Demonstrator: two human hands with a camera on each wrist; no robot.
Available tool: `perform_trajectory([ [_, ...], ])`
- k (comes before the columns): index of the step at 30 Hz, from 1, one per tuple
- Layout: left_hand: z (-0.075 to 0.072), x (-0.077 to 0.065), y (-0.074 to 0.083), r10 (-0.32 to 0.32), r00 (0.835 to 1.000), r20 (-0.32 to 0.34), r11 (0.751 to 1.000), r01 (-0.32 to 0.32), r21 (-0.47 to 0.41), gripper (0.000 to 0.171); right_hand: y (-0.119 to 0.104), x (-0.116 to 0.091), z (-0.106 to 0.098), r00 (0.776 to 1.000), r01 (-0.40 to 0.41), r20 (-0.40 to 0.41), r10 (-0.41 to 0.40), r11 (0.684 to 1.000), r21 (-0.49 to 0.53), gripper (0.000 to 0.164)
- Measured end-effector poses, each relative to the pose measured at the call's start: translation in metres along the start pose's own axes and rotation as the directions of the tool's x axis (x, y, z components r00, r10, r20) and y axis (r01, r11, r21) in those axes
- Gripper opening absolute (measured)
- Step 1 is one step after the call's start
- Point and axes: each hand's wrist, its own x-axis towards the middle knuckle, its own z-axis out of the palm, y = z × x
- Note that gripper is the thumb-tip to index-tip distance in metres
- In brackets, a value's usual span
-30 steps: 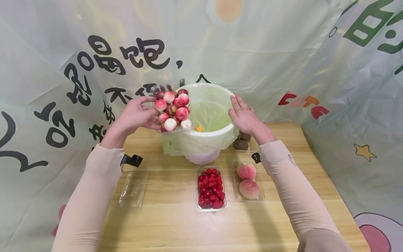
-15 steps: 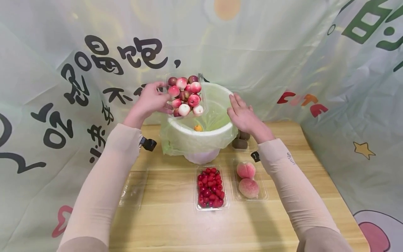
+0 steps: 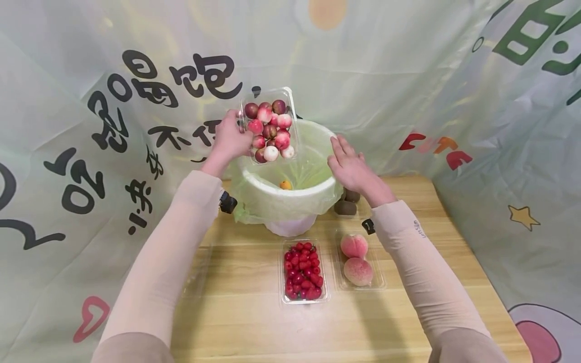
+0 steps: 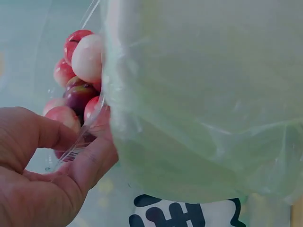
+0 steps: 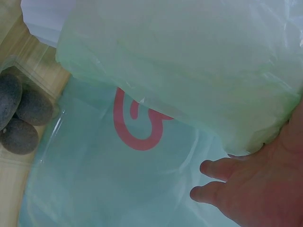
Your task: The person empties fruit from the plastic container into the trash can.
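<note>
Clear plastic fruit container [image 3: 272, 94], tell me where you see it?

Raised at the left back side of the white bin [image 3: 313, 188], tipped so that its plum-like fruit [image 3: 270, 131], some dark red, others pink and white, faces the head camera. Whether it touches the rim, I cannot tell

What has hold of it?

The left hand [image 3: 232, 136]. In the left wrist view, thumb and fingers [image 4: 97, 161] pinch the container's edge between them

And the right hand [image 3: 350, 164]?

It rests at the bin's right rim, by the pale green liner [image 3: 290, 206], fingers stretched out; in the right wrist view two fingertips stand apart

Is anything inside the bin?

One small orange fruit [image 3: 285, 185] shows near the front wall

What lies around it on the desk [image 3: 290, 333]?

Boxed raspberries and cherries [image 3: 304, 272] in front, two peaches [image 3: 358, 272] in a clear tray to their right, and brown kiwifruit [image 3: 346, 207] just beside the bin's right side
</note>
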Motion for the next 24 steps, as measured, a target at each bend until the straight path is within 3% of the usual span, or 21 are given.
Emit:
perform_trajectory([
  [9,0.01,0.003,-0.002,0.031,0.997,-0.075,0.998,-0.027,0.056,0.064,0.001,0.0,0.001,1.0,0.003,-0.005,-0.003,1.0,-0.001,0.07],
  [15,0.014,0.005,-0.005,0.116,0.983,-0.144,0.99,-0.103,0.094,0.06,0.002,0.0,0.001,1.0,0.004,-0.006,-0.004,1.0,0.003,0.071],
  [24,0.018,0.004,-0.006,0.171,0.965,-0.199,0.983,-0.153,0.104,0.059,0.001,0.0,0.0,1.0,0.0,-0.009,0.0,1.0,0.011,0.069],
])
